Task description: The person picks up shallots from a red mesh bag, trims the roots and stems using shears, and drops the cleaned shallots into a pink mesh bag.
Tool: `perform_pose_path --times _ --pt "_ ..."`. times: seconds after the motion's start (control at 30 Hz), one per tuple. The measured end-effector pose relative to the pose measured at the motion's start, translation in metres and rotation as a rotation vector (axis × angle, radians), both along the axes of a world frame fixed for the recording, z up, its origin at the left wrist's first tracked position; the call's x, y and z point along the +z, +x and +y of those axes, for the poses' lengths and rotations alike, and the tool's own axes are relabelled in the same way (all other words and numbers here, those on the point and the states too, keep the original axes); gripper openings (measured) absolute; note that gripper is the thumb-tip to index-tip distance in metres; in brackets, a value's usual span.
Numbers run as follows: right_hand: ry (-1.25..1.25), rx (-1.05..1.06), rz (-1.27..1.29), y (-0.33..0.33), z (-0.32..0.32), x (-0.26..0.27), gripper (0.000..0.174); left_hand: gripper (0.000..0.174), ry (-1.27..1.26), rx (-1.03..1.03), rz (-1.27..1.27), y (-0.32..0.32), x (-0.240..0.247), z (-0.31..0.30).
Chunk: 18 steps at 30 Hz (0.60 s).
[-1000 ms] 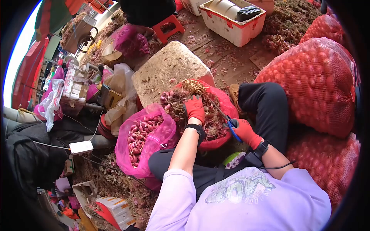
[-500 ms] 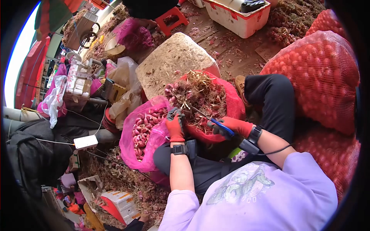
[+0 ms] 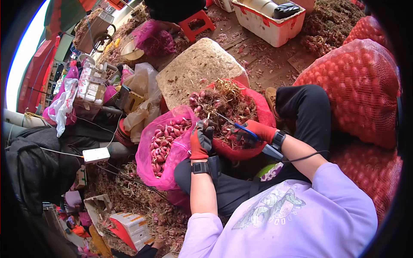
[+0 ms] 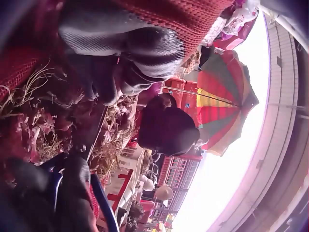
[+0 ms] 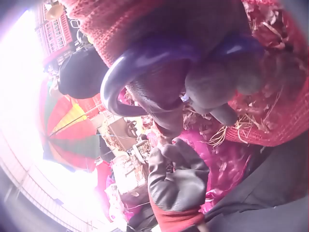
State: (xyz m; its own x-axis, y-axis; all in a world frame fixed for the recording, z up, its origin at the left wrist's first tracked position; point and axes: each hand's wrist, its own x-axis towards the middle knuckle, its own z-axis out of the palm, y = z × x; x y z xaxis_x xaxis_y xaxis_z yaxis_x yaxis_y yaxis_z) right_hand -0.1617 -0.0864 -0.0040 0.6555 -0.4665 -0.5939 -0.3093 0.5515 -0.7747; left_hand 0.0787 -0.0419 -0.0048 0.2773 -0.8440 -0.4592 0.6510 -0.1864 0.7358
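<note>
Both hands wear red gloves with dark grey palms. The left hand (image 3: pixel 200 142) has its fingers curled round a shallot (image 3: pixel 205 123) at the near edge of the dried bunches; its glove hides most of it. Blue-handled scissors (image 3: pixel 247 132) are gripped by the right hand (image 3: pixel 258 131), their blades pointing at the left hand's fingertips. In the right wrist view a blue handle loop (image 5: pixel 112 87) surrounds part of the fingers. A red mesh bag (image 3: pixel 264 107) holds dried stalks and bunches. Left of it, a pink mesh bag (image 3: pixel 144 148) contains loose shallots (image 3: pixel 160 150).
A dirty foam block (image 3: pixel 202 69) stands beyond the bags. Large red net sacks (image 3: pixel 348 90) rise at the right. A white foam box (image 3: pixel 271 26) and a red stool (image 3: pixel 196 25) are farther back. A white power strip (image 3: pixel 96 155) with cables lies left.
The left hand has drawn back from the red bag's bunches toward the body, its fingers now curled. The right hand has moved up slightly, bringing the scissors close to the left fingertips.
</note>
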Motion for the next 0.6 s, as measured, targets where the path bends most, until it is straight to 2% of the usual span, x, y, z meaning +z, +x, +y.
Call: perform_pose_path --times 0.07,0.1,0.13,0.17,0.23,0.27,0.3,0.37,0.43,0.47,0.5,0.57,0.6 --pt "0.029 -0.214 -0.111 -0.011 0.017 0.025 0.041 0.017 0.020 -0.014 0.119 -0.022 0.014 0.006" --pt "0.046 -0.325 -0.167 -0.016 0.023 0.030 0.040 0.019 -0.016 -0.087 0.142 -0.029 0.005 0.010" --pt "0.058 -0.347 -0.136 -0.017 0.022 0.020 0.033 0.020 -0.077 -0.101 0.048 -0.044 -0.003 0.016" --pt "0.009 -0.374 -0.158 -0.019 0.024 0.011 0.032 0.021 -0.140 -0.116 -0.045 -0.061 -0.011 0.022" --pt "-0.096 -0.434 -0.200 -0.015 0.031 0.014 0.031 0.021 -0.161 -0.212 0.038 -0.092 -0.016 0.034" --pt "-0.264 -0.479 -0.227 -0.012 0.035 0.004 0.025 0.020 -0.247 -0.200 0.108 -0.104 -0.018 0.044" --pt "-0.218 -0.448 -0.207 -0.014 0.037 -0.002 0.022 0.022 -0.225 -0.154 0.070 -0.107 -0.053 0.050" --pt "-0.144 -0.391 -0.168 -0.018 0.037 -0.012 0.018 0.022 -0.159 -0.177 -0.041 -0.110 -0.064 0.059" --pt "-0.241 -0.362 -0.090 -0.021 0.043 -0.017 0.012 0.021 -0.257 -0.321 -0.069 -0.108 -0.050 0.061" --pt "-0.262 -0.336 -0.029 -0.021 0.047 -0.003 0.011 0.020 -0.187 -0.274 0.028 -0.113 -0.032 0.062" --pt "-0.315 -0.340 0.035 -0.019 0.051 -0.003 0.016 0.021 -0.180 -0.339 0.039 -0.114 -0.011 0.062" --pt "-0.546 -0.314 0.205 -0.019 0.058 0.019 0.025 0.025 -0.094 -0.284 0.001 -0.117 -0.018 0.063" --pt "-0.671 -0.324 0.209 -0.018 0.061 0.016 0.028 0.027 -0.153 -0.359 -0.188 -0.115 -0.026 0.064"
